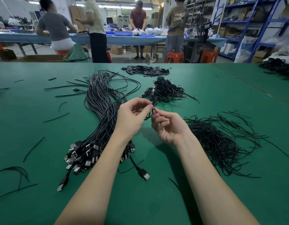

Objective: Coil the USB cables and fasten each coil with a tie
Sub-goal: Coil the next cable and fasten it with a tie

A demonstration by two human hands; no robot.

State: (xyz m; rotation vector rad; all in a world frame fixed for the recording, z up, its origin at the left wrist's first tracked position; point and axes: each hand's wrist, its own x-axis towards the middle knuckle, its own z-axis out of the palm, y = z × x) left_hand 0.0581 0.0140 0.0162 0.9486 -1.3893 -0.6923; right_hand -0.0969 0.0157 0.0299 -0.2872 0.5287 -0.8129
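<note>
Fingers of my left hand (132,117) and right hand (168,127) pinch one small cable coil (151,111) above the table (156,200).

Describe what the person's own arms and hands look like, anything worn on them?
Both forearms are bare right to the bottom of the frame, with no sleeves in view. The left hand and right hand wear no gloves, rings, watch or wristband that shows. Fingernails look short and unpainted.

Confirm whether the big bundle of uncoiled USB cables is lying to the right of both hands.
No: the bundle of USB cables lies left of the left hand and right hand; the pile of ties lies right.
</note>
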